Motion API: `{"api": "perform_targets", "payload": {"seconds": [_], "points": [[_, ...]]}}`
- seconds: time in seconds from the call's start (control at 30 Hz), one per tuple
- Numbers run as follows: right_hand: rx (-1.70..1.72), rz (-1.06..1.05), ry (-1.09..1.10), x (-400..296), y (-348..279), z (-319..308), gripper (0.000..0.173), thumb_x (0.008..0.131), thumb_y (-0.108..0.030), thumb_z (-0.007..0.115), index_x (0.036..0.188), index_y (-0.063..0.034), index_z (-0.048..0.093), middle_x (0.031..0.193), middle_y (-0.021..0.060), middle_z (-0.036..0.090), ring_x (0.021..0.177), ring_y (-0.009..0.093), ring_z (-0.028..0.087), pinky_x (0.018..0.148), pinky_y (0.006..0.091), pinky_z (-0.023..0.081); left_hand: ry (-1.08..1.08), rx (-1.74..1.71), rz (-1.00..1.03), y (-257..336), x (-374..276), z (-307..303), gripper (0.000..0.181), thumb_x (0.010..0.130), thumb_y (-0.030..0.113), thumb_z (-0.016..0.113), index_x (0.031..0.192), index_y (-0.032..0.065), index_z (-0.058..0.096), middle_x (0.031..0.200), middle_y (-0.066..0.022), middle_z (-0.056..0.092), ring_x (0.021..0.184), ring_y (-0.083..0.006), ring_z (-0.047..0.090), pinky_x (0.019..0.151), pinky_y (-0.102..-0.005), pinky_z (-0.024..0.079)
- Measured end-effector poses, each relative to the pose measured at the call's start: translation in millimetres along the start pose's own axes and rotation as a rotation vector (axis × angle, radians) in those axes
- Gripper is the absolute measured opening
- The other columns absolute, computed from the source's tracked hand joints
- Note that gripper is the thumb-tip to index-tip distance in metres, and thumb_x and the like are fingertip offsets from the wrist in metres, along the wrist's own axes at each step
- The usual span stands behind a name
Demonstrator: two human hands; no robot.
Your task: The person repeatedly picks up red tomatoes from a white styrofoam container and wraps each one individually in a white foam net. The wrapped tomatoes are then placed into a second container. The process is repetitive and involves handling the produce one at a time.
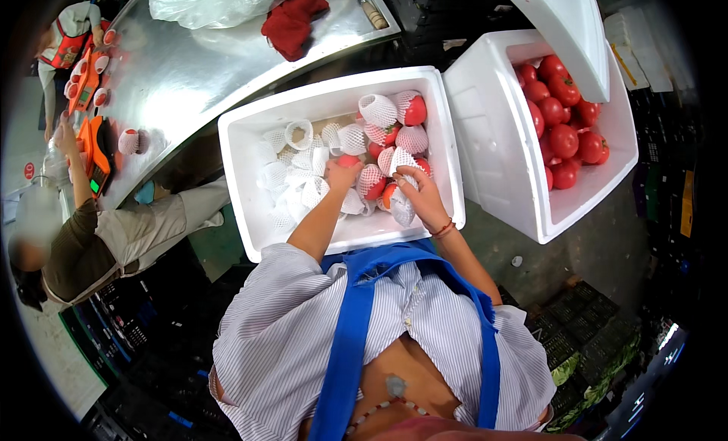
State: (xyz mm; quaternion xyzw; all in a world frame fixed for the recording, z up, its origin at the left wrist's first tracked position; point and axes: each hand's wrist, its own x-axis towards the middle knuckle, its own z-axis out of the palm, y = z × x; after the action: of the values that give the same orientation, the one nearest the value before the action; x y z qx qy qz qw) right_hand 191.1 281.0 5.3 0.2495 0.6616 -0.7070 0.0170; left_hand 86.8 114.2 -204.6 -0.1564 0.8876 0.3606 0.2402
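Before me stands a white foam box [341,242] with tomatoes in white foam net sleeves at its right side and loose, empty foam net sleeves [304,176] at its left. My left hand [341,176] reaches into the middle of the box, its fingers on a bare red tomato [348,161]. My right hand [424,196], with a red bracelet at the wrist, holds a white foam net sleeve [402,205] near the right end. A sleeved tomato [371,181] lies between the two hands.
A second foam box [546,230] of bare tomatoes [563,140] adjoins at the right, its foam lid [574,37] tilted over it. A steel table [187,60] holds a red cloth [293,23], plastic film [207,3] and orange scales [94,151]. Two other people are at the left.
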Motion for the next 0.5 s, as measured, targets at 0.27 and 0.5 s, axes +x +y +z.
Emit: {"api": "perform_targets", "payload": {"seconds": [0.27, 0.5], "points": [[-0.188, -0.174, -0.078, 11.3, 8.2, 30.4, 0.028, 0.079, -0.015, 0.056, 0.100, 0.0027, 0.055, 0.095, 0.0136, 0.059, 0.092, 0.020, 0.056, 0.083, 0.0284, 0.041, -0.350, 0.055, 0.093, -35.0, 45.3, -34.6, 0.079, 0.054, 0.042, 0.076, 0.113, 0.0007, 0.043, 0.101, -0.0161, 0.055, 0.092, -0.0268, 0.055, 0.077, -0.0342, 0.045], [-0.589, -0.426, -0.034, 16.4, 29.9, 55.7, 0.049, 0.071, -0.017, 0.062, 0.113, 0.0010, 0.045, 0.112, 0.0192, 0.048, 0.104, 0.032, 0.047, 0.088, 0.0346, 0.039, -0.692, -0.532, -0.077, 35.8, -11.8, -130.5, 0.063, 0.071, 0.037, 0.068, 0.118, 0.0048, 0.041, 0.105, -0.0094, 0.055, 0.097, -0.0197, 0.054, 0.080, -0.0378, 0.045]]}}
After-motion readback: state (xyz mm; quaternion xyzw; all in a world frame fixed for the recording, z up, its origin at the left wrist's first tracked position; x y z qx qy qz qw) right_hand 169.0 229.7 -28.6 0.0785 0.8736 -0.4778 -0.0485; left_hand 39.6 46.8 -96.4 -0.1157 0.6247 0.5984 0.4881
